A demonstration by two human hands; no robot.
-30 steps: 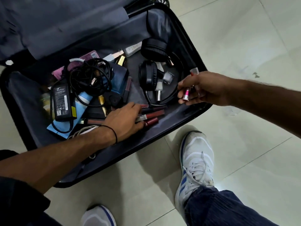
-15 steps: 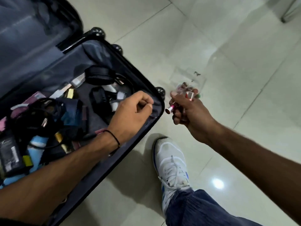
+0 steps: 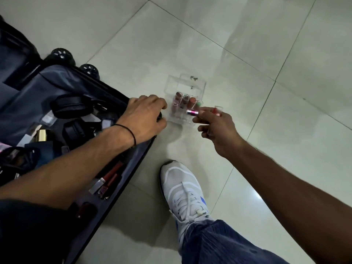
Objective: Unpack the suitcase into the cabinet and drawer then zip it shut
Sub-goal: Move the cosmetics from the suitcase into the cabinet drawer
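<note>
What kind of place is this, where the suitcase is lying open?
Probably an indoor room, in a home or a hotel; I can't tell which. It has glossy pale floor tiles, an open suitcase lying on them, and a clear organiser of lipsticks beside it.

**Asker:** What do your left fingers hold?

**Me:** I can't tell. My knuckles cover the tips, which curl down at the suitcase rim.

**Asker:** And your right fingers?

**Me:** They pinch a pink tube, and its near end is buried behind them. Just past them, a clear-capped piece is too blurred to name.

**Asker:** And beyond both?

**Me:** The tubes in the clear box are smeared, so no labels are readable. My left forearm hides part of the suitcase's contents, and the left edge cuts the suitcase off.
</note>
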